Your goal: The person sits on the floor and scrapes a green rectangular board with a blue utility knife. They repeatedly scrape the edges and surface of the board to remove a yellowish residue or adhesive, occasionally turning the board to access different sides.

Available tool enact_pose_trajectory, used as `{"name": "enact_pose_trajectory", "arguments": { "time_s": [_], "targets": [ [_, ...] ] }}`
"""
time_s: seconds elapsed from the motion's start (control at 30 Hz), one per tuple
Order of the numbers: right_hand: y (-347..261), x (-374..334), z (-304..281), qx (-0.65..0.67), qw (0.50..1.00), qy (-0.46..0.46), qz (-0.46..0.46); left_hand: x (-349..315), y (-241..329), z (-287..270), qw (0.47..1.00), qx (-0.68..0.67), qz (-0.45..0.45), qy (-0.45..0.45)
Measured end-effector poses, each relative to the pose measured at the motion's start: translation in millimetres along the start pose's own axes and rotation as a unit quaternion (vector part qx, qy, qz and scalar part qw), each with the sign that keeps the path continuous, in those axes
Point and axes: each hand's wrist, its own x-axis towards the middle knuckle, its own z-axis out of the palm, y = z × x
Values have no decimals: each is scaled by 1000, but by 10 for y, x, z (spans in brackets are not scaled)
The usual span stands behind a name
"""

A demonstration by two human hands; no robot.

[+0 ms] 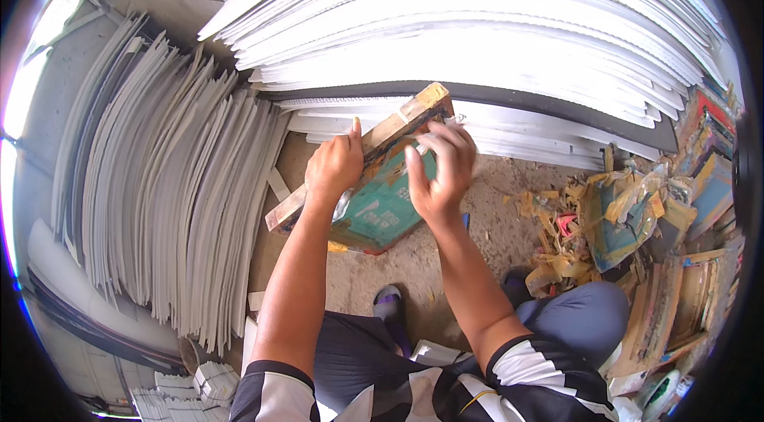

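A thick worn book (380,203) with a teal cover and a yellowed spine is held tilted above the ground in front of me. My left hand (334,165) grips its upper left edge along the spine. My right hand (440,169) pinches a bit of paper or tape at the book's top right corner, fingers bent over the cover. Both forearms come up from the lower edge over my knees.
Large stacks of white paper sheets (183,199) fan out at the left, and more white sheets (477,32) are stacked across the top. A heap of torn covers and yellow tape scraps (605,223) lies at the right, with more books (684,295) beside it. A dirt floor (414,263) lies below.
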Motion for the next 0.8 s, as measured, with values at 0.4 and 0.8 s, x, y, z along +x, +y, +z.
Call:
{"name": "enact_pose_trajectory", "arguments": {
  "time_s": [0.4,0.8],
  "targets": [
    [54,122,106,-316,896,-309,-36,-79,207,-284,996,-32,-48,-66],
    [344,480,59,-249,796,-464,-298,-90,212,-327,995,-71,-39,-66]
  ]
}}
